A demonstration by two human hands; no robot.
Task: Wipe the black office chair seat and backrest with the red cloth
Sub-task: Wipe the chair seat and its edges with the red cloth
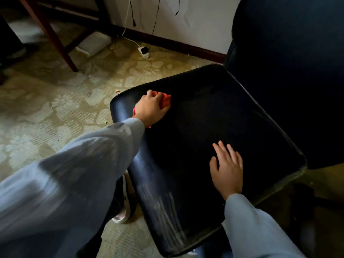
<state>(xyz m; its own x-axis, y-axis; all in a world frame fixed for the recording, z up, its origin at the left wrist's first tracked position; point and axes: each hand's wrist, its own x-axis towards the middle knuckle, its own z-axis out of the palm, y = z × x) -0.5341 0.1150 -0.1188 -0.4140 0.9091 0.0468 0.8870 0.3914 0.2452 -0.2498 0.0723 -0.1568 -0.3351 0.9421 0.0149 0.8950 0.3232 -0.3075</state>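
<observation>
The black office chair seat (204, 116) fills the middle of the view, with its dark backrest (290, 62) rising at the upper right. My left hand (151, 108) grips the bunched red cloth (165, 99) and presses it on the seat's far left corner. My right hand (228, 170) lies flat on the seat near its right side, fingers straight and spread. Pale dusty streaks (163, 211) mark the seat's near left edge.
A patterned carpet (55, 108) covers the floor. A red-brown table leg (55, 40) stands at the upper left. A white power adapter (144, 52) with cables lies by the skirting board (176, 45). A slippered foot (123, 207) shows beside the seat's left edge.
</observation>
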